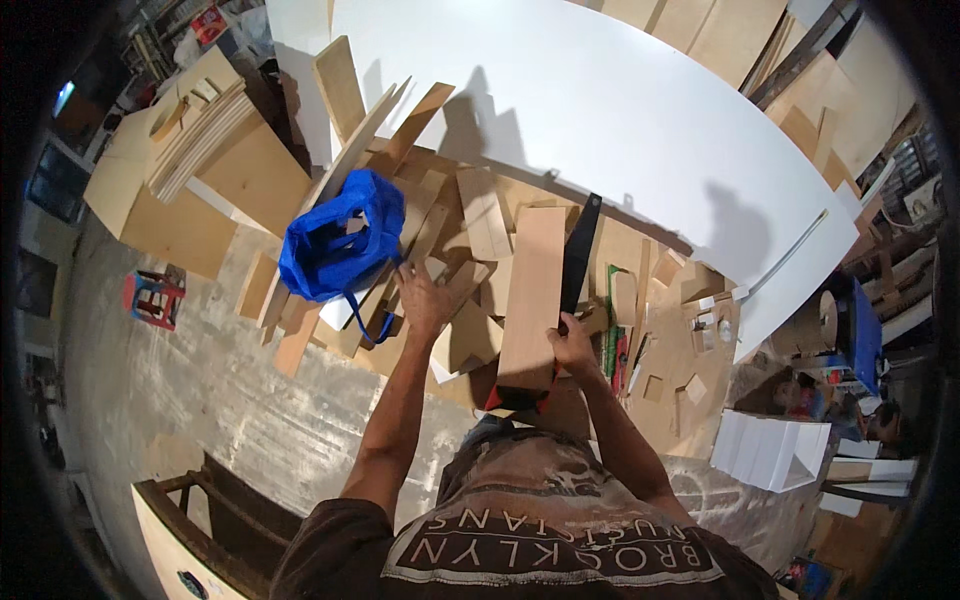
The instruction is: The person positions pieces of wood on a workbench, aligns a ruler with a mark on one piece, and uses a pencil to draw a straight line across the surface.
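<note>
My right hand (572, 348) grips the right edge of a long, flat wooden board (533, 290), its thumb on top. Partly beneath that board lies a handsaw with a dark blade (582, 245) and a red and black handle (515, 399). My left hand (425, 300) reaches over a heap of wood offcuts (467, 325) with its fingers apart, beside a blue bag (340, 235). One strap of the bag hangs down just left of that hand. Whether the left fingertips touch the wood or the bag, I cannot tell.
A large white panel (600, 110) spans the far side. Longer wood strips (340, 90) rise at the left behind the bag. Green and red tools (613, 330) lie right of the board. A small stool (154, 299) and a white box (768, 450) stand on the concrete floor (250, 370).
</note>
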Motion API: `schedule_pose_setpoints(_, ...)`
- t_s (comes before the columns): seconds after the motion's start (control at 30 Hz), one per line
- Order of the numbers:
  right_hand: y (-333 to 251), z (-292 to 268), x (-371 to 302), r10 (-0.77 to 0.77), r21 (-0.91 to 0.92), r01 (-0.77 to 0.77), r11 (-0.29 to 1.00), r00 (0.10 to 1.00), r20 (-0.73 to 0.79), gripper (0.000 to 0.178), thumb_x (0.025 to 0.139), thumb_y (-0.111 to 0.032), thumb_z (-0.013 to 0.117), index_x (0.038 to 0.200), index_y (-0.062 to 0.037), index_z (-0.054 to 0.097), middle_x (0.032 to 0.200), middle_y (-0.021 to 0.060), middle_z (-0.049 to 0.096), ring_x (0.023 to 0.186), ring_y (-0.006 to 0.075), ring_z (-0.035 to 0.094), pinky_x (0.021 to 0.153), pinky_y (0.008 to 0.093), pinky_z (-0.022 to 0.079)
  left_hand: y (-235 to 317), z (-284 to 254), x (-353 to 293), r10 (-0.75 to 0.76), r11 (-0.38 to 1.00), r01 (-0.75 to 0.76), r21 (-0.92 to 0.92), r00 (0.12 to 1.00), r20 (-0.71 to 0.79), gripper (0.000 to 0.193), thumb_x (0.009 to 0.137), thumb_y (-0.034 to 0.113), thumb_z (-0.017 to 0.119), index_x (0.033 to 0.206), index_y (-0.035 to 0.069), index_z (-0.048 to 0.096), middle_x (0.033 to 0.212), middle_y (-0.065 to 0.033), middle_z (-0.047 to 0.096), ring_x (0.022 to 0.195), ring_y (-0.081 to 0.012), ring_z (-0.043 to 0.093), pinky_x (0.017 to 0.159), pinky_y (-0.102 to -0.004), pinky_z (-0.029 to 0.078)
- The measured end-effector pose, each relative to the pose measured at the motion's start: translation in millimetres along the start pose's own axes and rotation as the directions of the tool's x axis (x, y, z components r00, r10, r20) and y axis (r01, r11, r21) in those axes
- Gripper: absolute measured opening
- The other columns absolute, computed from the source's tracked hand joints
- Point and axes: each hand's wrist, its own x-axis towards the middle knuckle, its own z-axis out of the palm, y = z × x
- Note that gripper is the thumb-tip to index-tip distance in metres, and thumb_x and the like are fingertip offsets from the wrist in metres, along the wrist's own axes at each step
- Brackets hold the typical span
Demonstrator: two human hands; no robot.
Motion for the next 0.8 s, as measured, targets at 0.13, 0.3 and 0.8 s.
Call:
schedule_pose_setpoints(0.13,2,-10,-15,-0.007,0.203,0.0,0.979,0.999,0.036,0.029,0.096,-0.026,0.058,0.107,0.0,0.065,0.111,0.0175,0.066,0.097,0.0282,0.064,0.085,0.0383,0.048,-3,46,36,0.094,0.988,-0.109,0.113,0.986,0.135,0.059,0.077,0.034,0.075,0.12,-0.002,0.058,0.122,-0.0264,0.059,0.119,-0.0436,0.054,0.101,-0.0525,0.045)
schedule_pose_setpoints(0.3,25,-25,-30,0.086,0.32,-0.027,0.947,0.982,-0.171,0.031,0.098,-0.03,0.059,0.109,-0.0008,0.061,0.093,0.0033,0.059,0.089,0.0107,0.053,0.08,0.0312,0.046,37,122,64,-0.026,0.982,-0.061,0.181,0.895,0.445,0.073,0.082,0.045,0.07,0.136,-0.001,0.05,0.126,-0.0237,0.059,0.118,-0.0375,0.057,0.1,-0.0506,0.045)
schedule_pose_setpoints(0.8,31,-78,-107,0.306,0.227,-0.234,0.945,0.879,-0.367,0.035,0.099,-0.031,0.059,0.095,0.0032,0.065,0.076,0.0087,0.063,0.073,0.014,0.056,0.066,0.0344,0.048,-15,73,100,-0.198,0.858,0.358,-0.368,0.892,0.405,0.036,0.087,0.013,0.069,0.117,-0.006,0.064,0.107,-0.0232,0.071,0.096,-0.0329,0.07,0.086,-0.0413,0.053)
